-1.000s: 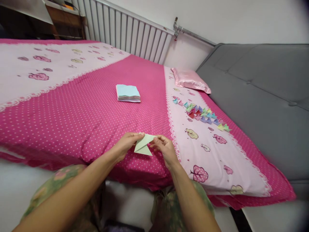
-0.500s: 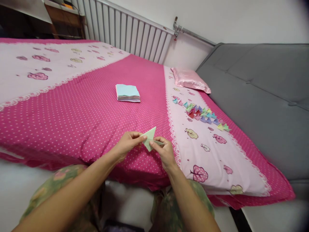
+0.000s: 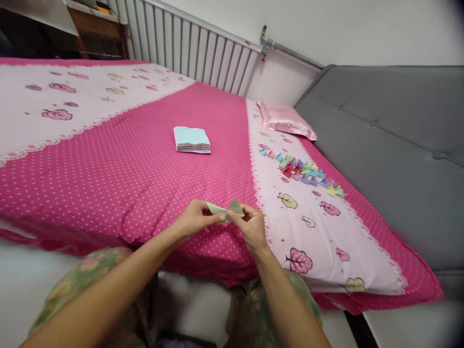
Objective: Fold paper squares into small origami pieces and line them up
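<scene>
Between my two hands is a folded pale green paper (image 3: pixel 235 207), held just above the bed's near edge. It has a pointed flap standing up at the right and a narrower part reaching left. My left hand (image 3: pixel 195 217) pinches the left end, thumb along the front. With thumb and fingers, my right hand (image 3: pixel 250 225) grips the right side near the middle fold. Beyond them lies a stack of square paper sheets (image 3: pixel 192 137), light blue on top. Several small folded paper pieces (image 3: pixel 304 171) in many colours sit in rows to the right.
A pink and white dotted bedspread (image 3: pixel 145 164) covers the bed. A pink satin pillow (image 3: pixel 286 121) lies at the far right, by a grey padded headboard (image 3: pixel 391 125). A white radiator (image 3: pixel 195 48) and a pipe (image 3: pixel 290 50) run along the wall.
The green paper has turned in my hands: its flat pointed face is now a folded shape with a raised flap at right. Both hands still hold it; the stack and folded pieces are unmoved.
</scene>
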### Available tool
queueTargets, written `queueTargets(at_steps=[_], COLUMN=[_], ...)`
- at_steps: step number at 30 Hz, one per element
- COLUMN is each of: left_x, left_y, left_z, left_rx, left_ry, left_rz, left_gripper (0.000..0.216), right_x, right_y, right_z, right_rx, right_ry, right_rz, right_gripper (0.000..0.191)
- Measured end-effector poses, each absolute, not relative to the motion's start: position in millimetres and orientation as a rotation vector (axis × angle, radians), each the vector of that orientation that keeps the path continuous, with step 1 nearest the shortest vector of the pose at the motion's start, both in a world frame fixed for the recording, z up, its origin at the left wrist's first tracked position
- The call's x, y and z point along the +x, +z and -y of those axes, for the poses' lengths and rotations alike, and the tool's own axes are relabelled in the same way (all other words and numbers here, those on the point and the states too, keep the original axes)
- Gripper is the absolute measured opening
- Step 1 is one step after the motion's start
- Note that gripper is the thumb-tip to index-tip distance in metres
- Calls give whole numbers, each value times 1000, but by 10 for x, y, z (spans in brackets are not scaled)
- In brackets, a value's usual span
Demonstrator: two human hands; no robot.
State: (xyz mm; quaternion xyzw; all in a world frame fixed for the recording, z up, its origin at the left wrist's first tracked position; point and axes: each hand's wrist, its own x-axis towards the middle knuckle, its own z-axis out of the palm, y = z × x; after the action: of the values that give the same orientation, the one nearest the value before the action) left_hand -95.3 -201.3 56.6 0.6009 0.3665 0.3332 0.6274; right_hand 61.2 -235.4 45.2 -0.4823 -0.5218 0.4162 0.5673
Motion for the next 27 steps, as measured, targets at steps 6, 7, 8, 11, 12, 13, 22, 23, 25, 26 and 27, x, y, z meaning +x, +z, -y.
queueTargets(at_steps=[6, 7, 8, 11, 12, 13, 22, 23, 25, 26, 27], left_x=[-945, -945, -946, -952, -954, -956, -959, -957, -954, -953, -952], left_y=[527, 528, 531, 554, 565, 576, 580, 574, 567, 566, 567], left_z=[1997, 1998, 2000, 2011, 2015, 2019, 2027, 2025, 2026, 2029, 2032], left_rx=[1579, 1613, 1647, 1746, 1772, 1794, 1869, 1878, 1893, 1897, 1895], left_ry=[844, 864, 884, 955, 977, 998, 1147, 1163, 1175, 1176, 1175], left_rz=[-915, -919, -921, -927, -923, -916, -796, -783, -778, -788, -802], left_gripper=[15, 14, 13, 10, 10, 10, 9, 9, 9, 9, 9], right_x=[619, 621, 623, 628, 629, 629, 584, 582, 587, 592, 599], right_y=[465, 461, 455, 438, 434, 432, 436, 433, 432, 436, 443], right_z=[2354, 2351, 2347, 2340, 2340, 2340, 2325, 2320, 2314, 2316, 2320], right_rx=[-1115, -1111, -1108, -1100, -1097, -1098, -1074, -1068, -1071, -1082, -1098], right_ry=[964, 964, 965, 978, 985, 993, 1035, 997, 887, 819, 750], right_rz=[1182, 1176, 1170, 1155, 1151, 1149, 1076, 1084, 1145, 1191, 1241], right_gripper=[22, 23, 23, 23, 23, 24, 17, 19, 15, 12, 10])
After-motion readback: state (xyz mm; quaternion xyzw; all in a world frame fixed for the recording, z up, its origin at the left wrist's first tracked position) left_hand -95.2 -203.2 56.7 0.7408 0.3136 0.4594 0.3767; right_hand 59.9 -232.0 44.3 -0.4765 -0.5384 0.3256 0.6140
